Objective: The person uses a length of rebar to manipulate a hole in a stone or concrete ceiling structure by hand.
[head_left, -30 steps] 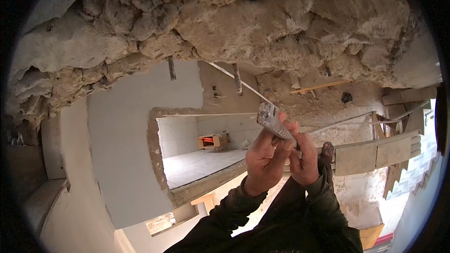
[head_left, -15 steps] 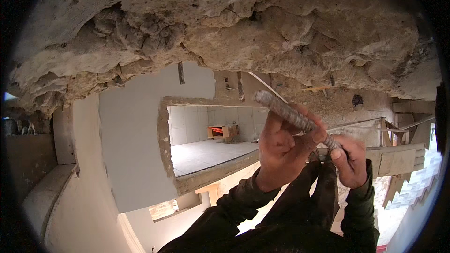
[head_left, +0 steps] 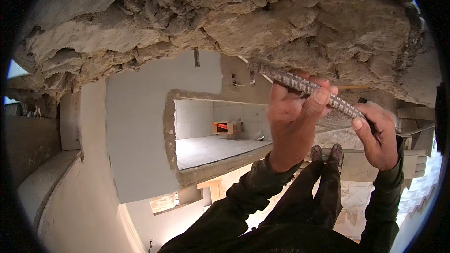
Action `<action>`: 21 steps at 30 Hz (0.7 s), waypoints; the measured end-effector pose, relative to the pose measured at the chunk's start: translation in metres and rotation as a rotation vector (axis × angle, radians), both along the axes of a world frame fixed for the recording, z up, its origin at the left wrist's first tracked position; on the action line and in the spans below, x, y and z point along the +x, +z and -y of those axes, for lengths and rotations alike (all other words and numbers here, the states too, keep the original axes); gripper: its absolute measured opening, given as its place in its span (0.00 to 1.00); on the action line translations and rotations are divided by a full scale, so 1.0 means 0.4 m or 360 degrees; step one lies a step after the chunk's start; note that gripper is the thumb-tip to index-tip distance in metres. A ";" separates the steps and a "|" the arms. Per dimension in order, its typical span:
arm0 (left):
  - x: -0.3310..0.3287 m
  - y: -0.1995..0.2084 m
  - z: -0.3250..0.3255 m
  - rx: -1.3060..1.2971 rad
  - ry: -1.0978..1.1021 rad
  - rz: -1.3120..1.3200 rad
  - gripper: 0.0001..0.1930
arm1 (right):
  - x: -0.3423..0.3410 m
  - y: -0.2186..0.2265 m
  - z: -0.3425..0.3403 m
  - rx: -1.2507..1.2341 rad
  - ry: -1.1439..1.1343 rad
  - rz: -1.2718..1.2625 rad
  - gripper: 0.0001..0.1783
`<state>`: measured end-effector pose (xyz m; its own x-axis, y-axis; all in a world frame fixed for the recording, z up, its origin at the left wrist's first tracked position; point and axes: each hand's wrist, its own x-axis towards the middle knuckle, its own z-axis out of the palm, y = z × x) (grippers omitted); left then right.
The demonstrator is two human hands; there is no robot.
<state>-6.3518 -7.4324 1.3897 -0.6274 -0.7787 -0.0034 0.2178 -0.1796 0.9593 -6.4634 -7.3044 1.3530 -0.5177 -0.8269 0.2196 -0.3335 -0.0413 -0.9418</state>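
Note:
A ribbed steel bar, like a short length of rebar, slants from upper left down to the right in front of me. My left hand is closed around its middle, with the thumb lying over the ribs. At the bar's lower right end my right hand pinches it between thumb and fingers. The bar's upper left tip reaches close to the lower edge of the rough, broken plaster wall; I cannot tell whether the two touch.
Below, my feet stand on wooden planks at a height. A grey plastered wall with a framed opening lies to the left; inside it a cardboard box rests on a tiled floor. A ledge runs far left.
Both hands have carried the bar up and to the right, nearer the rough wall. My right hand has moved farther from the left along the bar, and my feet have come into view.

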 end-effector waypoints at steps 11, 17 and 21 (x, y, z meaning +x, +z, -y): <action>-0.020 0.009 -0.004 0.0066 -0.0018 -0.0133 0.16 | -0.040 0.036 0.005 -0.0003 -0.0002 -0.0135 0.11; -0.044 0.018 -0.019 0.0091 0.0089 -0.0138 0.15 | -0.062 0.048 -0.001 -0.0019 -0.0096 -0.0245 0.10; -0.032 0.034 -0.018 0.0124 0.0113 -0.0115 0.17 | -0.068 0.057 0.009 0.0067 0.0027 -0.0200 0.10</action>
